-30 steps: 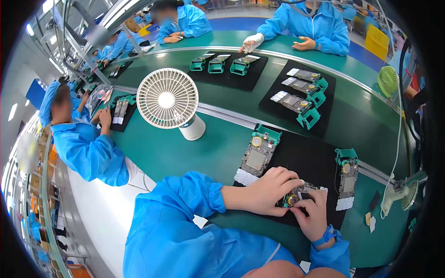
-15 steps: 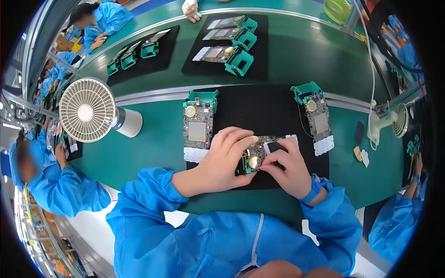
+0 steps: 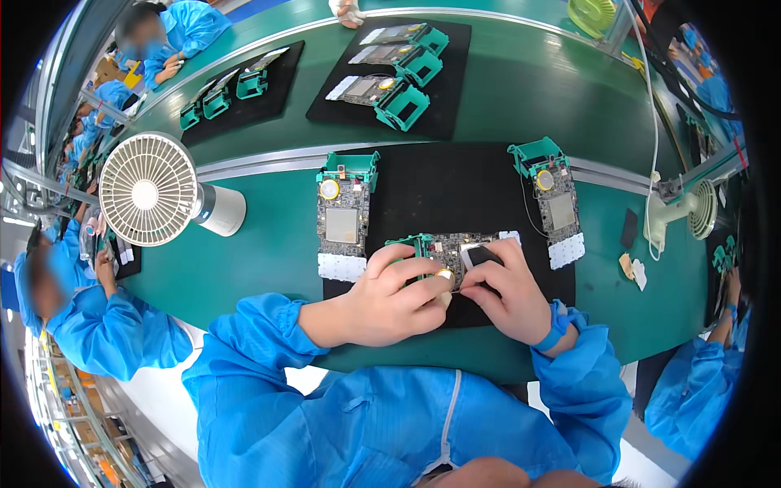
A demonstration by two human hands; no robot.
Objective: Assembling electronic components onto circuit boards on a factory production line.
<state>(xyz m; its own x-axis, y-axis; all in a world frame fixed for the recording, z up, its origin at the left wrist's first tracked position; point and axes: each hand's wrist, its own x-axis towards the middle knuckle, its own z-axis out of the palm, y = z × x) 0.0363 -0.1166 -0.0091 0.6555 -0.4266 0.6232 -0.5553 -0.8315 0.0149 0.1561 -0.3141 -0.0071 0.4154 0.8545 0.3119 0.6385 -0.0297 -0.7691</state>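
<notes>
In front of me a circuit board (image 3: 446, 246) with a teal plastic bracket (image 3: 420, 244) at its left end lies on a black mat (image 3: 439, 187). My left hand (image 3: 394, 299) curls over the bracket end, its fingertips on the round coin cell (image 3: 445, 275). Over the board's right part is my right hand (image 3: 514, 294), thumb and index finger pinched at the near edge beside the cell. What the pinch holds is too small to make out. A silver square with a dark area (image 3: 482, 255) shows under the right fingers.
Similar boards stand left (image 3: 342, 225) and right (image 3: 561, 211) on the mat. A white fan (image 3: 146, 191) is at left, a smaller fan (image 3: 683, 213) at right. Beyond the metal rail (image 3: 268, 165), black trays (image 3: 447, 98) carry more bracketed boards. Co-workers in blue sit around.
My left hand has shifted left and nearer to me, its fingers curling more, which uncovers the teal bracket. The right hand keeps its pinch. The whole view has shifted slightly.
</notes>
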